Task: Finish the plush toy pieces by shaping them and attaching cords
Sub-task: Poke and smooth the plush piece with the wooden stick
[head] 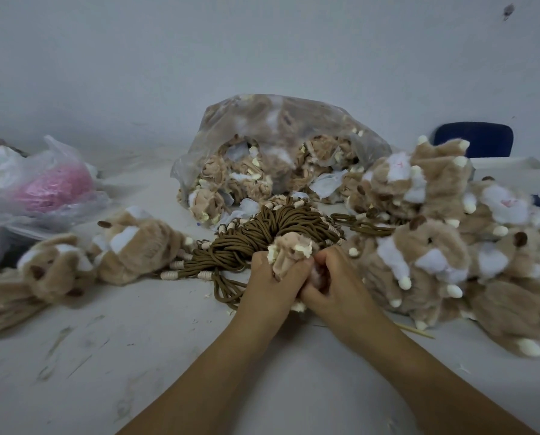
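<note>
Plush piece (pixel 291 251) held over the table (pixel 137 340), just in front of the cord bundle (pixel 262 233). Left hand (pixel 273 277) and right hand (pixel 334 279) both curl tight round it. Risk, I judge: over-hard squeezing tears the fabric or misshapes the piece.

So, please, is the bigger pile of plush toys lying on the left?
No, the bigger pile lies on the right; few toys lie left.

plush toys (pixel 428 246): tan fur, white patches, cream paws, dark brown ears
cords (pixel 262 233): dark brown, cream beads
bag (pixel 281 120): clear plastic
chair (pixel 475 142): dark blue
bundle (pixel 55 186): pink
desk (pixel 105 340): white, scuffed grey
</note>
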Demonstrator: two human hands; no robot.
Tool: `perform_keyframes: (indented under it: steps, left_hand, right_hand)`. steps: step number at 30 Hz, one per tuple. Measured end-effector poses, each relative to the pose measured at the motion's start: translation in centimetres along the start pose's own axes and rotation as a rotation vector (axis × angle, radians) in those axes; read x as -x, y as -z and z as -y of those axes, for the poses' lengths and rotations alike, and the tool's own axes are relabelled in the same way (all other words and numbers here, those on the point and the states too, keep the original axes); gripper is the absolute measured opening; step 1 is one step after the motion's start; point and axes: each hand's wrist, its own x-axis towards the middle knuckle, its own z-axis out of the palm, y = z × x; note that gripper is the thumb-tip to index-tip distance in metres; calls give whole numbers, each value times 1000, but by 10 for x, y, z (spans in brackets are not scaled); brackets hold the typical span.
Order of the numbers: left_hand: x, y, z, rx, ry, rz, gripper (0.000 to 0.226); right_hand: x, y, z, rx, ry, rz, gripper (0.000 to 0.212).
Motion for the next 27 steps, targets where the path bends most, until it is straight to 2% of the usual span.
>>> perform_keyframes:
  steps: [3,7,13,15,17,18,20,21,24,27]
  left_hand:
    - [1,-1,2,-23,-35,-32,51]
    - [0,3,3,-72,-79,-62,34]
    - [2,0,2,-79,-167,-14,13]
    - [2,-1,3,-208,-278,-90,18]
    - [2,0,0,-418,-496,-194,25]
    - [1,0,-2,-514,-638,-203,39]
    - [0,-4,2,-731,-894,-113,60]
    - [1,-7,4,-829,-942,-41,66]
    - [5,-12,13,-984,-816,112,74]
    - [2,-10,16,-1031,-792,5,68]
  right_hand:
    - [1,0,1,24,18,1,26]
    - [2,-3,1,49,3,-2,19]
    - [0,1,4,1,51,-7,18]
    - [-3,4,4,22,58,-43,17]
    - [-5,7,1,59,76,-51,14]
    - [-5,8,-2,85,95,-38,13]
    - [-5,11,-6,68,94,3,5]
    - [-6,12,-6,30,70,16,9]
    - [-9,14,-8,46,-22,32,22]
    - [-7,12,-3,235,11,63,10]
